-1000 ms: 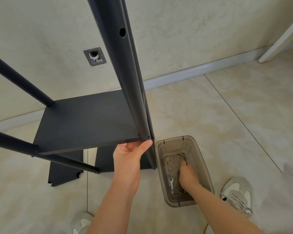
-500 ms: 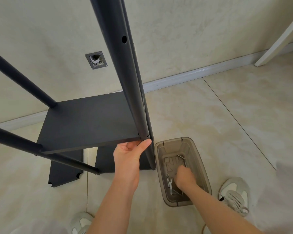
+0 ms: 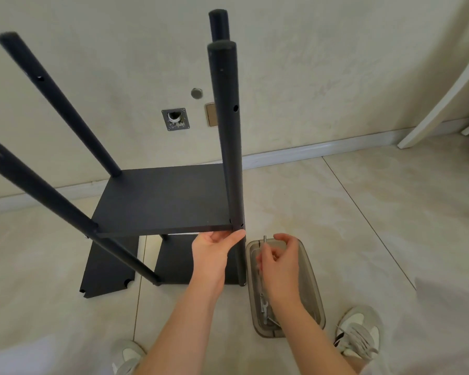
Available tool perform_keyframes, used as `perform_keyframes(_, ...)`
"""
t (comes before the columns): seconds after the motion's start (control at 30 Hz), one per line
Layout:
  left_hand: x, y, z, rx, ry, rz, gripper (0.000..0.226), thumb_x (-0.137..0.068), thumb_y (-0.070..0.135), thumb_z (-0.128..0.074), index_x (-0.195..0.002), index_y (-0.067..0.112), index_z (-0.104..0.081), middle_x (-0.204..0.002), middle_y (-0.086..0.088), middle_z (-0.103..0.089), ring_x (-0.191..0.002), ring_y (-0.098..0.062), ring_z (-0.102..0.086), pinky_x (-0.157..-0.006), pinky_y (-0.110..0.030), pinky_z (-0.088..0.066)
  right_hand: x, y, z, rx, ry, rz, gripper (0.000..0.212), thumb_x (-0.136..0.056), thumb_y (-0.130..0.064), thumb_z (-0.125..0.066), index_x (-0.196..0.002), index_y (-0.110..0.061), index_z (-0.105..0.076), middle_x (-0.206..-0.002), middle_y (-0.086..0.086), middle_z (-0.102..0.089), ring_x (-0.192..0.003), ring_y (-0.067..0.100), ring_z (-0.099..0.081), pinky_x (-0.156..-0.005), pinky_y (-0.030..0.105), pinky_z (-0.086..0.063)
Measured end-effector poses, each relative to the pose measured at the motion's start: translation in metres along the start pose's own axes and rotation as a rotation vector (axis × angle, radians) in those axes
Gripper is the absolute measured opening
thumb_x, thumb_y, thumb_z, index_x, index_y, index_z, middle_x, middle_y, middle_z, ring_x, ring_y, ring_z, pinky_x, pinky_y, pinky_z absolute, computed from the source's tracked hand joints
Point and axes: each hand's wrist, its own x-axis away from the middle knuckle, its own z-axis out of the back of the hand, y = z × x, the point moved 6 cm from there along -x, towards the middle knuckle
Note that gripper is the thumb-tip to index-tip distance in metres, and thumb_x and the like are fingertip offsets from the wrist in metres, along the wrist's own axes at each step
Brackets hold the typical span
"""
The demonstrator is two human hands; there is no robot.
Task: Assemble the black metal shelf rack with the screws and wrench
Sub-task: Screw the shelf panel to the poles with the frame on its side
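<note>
Our right hand (image 3: 279, 263) has risen from the bin (image 3: 313, 288) pinching a slim metal piece (image 3: 264, 240); our left hand (image 3: 214, 250) grips the shelf (image 3: 168, 201) corner, so we judge fastening comes next.

A pale, mottled plaster wall (image 3: 336, 63) meets a floor (image 3: 406, 201) of glossy cream marble-look tiles along a white baseboard (image 3: 309, 150). Low on the wall sit a square metal plate (image 3: 175, 119) with an open hole in its middle, a small round cap (image 3: 196, 93) above and to its right, and a beige rectangular cover (image 3: 210, 119) just beside it. Thin grout lines (image 3: 368, 223) cross the floor; a white slanted furniture leg (image 3: 439, 104) stands by the wall at right, in soft, even light
</note>
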Motion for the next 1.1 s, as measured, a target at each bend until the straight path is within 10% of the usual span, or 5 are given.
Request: perform_keyframes(1.1,0.018,-0.008,0.01,-0.022,-0.116,-0.066,0.016,-0.08,0.016,-0.082,-0.094,0.015,-0.075,-0.085,0.002,-0.077,-0.084,-0.011,-0.074,-0.076,-0.019,-0.055,0.049,-0.045,0.004,-0.004,-0.101,0.133,0.012,-0.082,-0.019,-0.078,-0.086,-0.025,-0.068,-0.083,-0.008,-0.075,-0.082,0.004,-0.071,-0.069,0.017,-0.053)
